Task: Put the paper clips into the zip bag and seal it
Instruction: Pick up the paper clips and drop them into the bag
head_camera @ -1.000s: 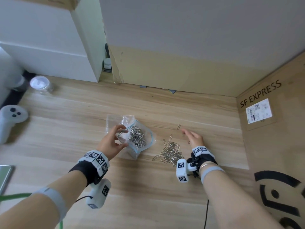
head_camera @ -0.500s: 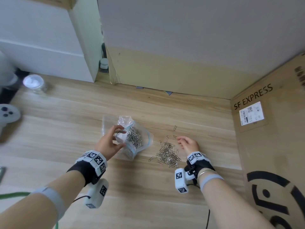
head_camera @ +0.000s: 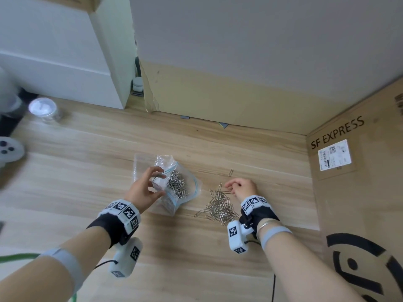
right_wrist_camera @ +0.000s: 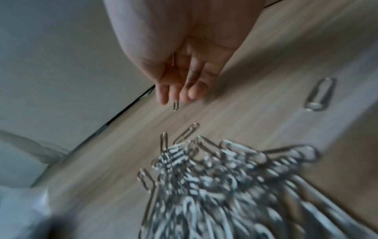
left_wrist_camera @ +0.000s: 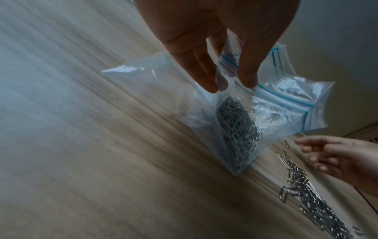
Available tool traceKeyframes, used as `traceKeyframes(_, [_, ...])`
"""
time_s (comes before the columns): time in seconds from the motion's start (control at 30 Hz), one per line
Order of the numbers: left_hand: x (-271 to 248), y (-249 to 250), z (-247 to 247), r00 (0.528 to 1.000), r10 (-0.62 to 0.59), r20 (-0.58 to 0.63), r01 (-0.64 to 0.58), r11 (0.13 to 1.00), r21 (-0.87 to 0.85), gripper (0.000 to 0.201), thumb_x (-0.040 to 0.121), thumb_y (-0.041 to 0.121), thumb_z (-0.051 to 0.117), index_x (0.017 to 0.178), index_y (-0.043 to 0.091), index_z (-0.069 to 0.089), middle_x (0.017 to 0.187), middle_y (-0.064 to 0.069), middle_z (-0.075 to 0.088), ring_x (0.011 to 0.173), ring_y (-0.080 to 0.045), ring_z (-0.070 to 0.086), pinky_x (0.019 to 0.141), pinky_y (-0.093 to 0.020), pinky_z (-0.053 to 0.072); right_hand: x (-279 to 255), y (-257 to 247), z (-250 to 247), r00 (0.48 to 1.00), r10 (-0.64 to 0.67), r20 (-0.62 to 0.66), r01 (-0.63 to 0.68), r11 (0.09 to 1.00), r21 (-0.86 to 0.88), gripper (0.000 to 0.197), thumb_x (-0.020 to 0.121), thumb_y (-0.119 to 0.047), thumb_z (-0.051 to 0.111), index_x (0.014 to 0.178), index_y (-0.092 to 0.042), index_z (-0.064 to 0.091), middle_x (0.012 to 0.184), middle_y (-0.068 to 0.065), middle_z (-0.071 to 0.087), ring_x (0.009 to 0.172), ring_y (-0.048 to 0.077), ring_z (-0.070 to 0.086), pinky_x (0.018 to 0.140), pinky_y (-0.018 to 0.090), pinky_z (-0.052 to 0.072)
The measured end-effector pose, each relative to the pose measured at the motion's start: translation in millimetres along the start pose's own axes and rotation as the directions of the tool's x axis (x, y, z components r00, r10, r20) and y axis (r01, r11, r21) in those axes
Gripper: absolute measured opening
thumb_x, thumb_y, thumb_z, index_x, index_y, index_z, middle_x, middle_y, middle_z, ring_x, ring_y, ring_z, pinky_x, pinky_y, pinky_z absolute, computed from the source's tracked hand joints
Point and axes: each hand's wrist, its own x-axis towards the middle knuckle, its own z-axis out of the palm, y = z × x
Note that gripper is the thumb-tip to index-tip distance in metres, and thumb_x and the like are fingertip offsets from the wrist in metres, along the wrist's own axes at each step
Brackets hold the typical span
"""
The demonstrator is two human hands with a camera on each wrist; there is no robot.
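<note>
A clear zip bag (head_camera: 193, 189) with a blue seal strip stands on the wooden table, mouth open, holding a heap of silver paper clips (head_camera: 177, 185). My left hand (head_camera: 160, 182) pinches the bag's rim (left_wrist_camera: 229, 64) between thumb and fingers (left_wrist_camera: 248, 80) and keeps it open. To the right lies a loose pile of paper clips (head_camera: 220, 208), also seen close up (right_wrist_camera: 225, 177). My right hand (head_camera: 231, 188) is at the pile's far end, fingers curled, with a paper clip (right_wrist_camera: 175, 105) sticking out of its fingertips. One stray clip (head_camera: 230, 172) lies further back.
A tall SF EXPRESS cardboard box (head_camera: 349, 192) walls off the right side. At the far left sit a white controller (head_camera: 9, 149) and a white-lidded jar (head_camera: 43, 109). A cardboard panel (head_camera: 218, 101) and a white cabinet (head_camera: 65, 62) close the back.
My right hand has drawn back from near the stray clip to the pile's far end and its fingers have curled in. The left hand still holds the bag.
</note>
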Motion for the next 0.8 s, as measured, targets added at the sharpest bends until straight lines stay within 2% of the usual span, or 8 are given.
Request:
traceKeyframes(0.07, [1.0,-0.3,0.2,1.000,0.000,0.006,0.000,1.000,-0.003,0.064,0.071,0.003,0.072,0.097,0.048,0.035,0.105,0.011,0.058,0.081,-0.012,0.060,0.063,-0.023,0.052,8.6,-4.5,-7.9,0.994,-0.053,-0.092,0.051,0.998,-0.025,0.033,0.088,0.000,0.045,0.096,-0.024,0.066,0.100,-0.003,0.063,0.070,0.010,0.053,0.063,0.024,0.046])
traceKeyframes(0.13, [1.3,-0.7,0.3,1.000,-0.006,0.007,0.007,1.000,-0.006,0.065,0.071,0.003,0.072,0.096,0.049,0.035,0.105,0.011,0.058,0.081,-0.014,0.061,0.062,-0.022,0.052,16.4,-7.0,-13.4,0.994,-0.084,-0.072,0.075,0.990,-0.116,0.043,0.085,0.001,0.046,0.123,-0.018,0.054,0.129,0.003,0.047,0.102,0.017,0.052,0.086,0.025,0.043])
traceKeyframes(0.23, [1.0,-1.0,0.8,1.000,-0.005,0.005,0.005,1.000,-0.005,0.065,0.071,0.003,0.072,0.096,0.048,0.035,0.104,0.012,0.058,0.080,-0.014,0.061,0.061,-0.021,0.052,13.0,-9.3,-9.2,0.995,-0.100,0.015,0.100,0.951,-0.291,0.053,0.084,0.002,0.045,0.132,-0.020,0.045,0.139,0.001,0.038,0.125,0.021,0.035,0.105,0.027,0.029])
traceKeyframes(0.33, [1.2,-1.1,2.6,1.000,0.006,0.005,-0.006,1.000,-0.019,0.064,0.071,0.002,0.072,0.097,0.048,0.036,0.104,0.014,0.058,0.081,-0.016,0.060,0.053,-0.020,0.051,-4.0,-2.4,4.2,0.988,-0.125,0.092,0.145,0.955,-0.259,0.053,0.084,0.004,0.047,0.129,-0.024,0.046,0.138,-0.004,0.038,0.126,0.016,0.035,0.108,0.027,0.027])
traceKeyframes(0.43, [1.0,0.3,4.9,1.000,0.024,0.007,-0.024,0.999,-0.029,0.064,0.071,0.001,0.072,0.098,0.047,0.038,0.103,0.018,0.058,0.083,-0.016,0.060,0.061,-0.023,0.053,-20.3,10.1,15.8,0.973,-0.178,0.145,0.203,0.963,-0.177,0.049,0.083,0.003,0.048,0.124,-0.024,0.051,0.134,-0.002,0.041,0.088,-0.004,0.044,0.088,0.021,0.039])
traceKeyframes(0.5, [0.0,2.1,6.8,0.999,0.040,0.009,-0.039,0.999,-0.036,0.063,0.070,0.001,0.072,0.099,0.046,0.040,0.103,0.021,0.057,0.084,-0.015,0.060,0.066,-0.026,0.055,-27.8,12.7,17.8,0.971,-0.188,0.148,0.207,0.971,-0.121,0.045,0.082,0.001,0.051,0.120,-0.022,0.055,0.130,0.000,0.045,0.076,-0.002,0.041,0.079,0.017,0.038])
traceKeyframes(0.63, [-3.8,5.9,9.9,0.996,0.082,0.033,-0.081,0.996,-0.033,0.063,0.071,0.000,0.071,0.100,0.047,0.039,0.103,0.022,0.055,0.081,-0.007,0.058,0.062,-0.013,0.051,-36.9,13.1,12.6,0.973,-0.176,0.149,0.202,0.963,-0.178,0.064,0.075,-0.021,0.070,0.132,-0.029,0.043,0.137,0.000,0.038,0.124,0.018,0.037,0.105,0.027,0.028])
traceKeyframes(0.8, [-5.6,4.8,9.6,0.995,0.092,0.029,-0.092,0.996,-0.017,0.070,0.071,0.002,0.072,0.101,0.054,0.037,0.104,0.023,0.055,0.074,-0.002,0.057,0.063,-0.016,0.052,-45.5,12.2,18.5,0.972,-0.091,0.218,0.188,0.858,-0.479,0.107,0.054,-0.045,0.082,0.137,-0.051,0.014,0.149,-0.008,0.015,0.133,0.026,0.018,0.112,0.042,0.025])
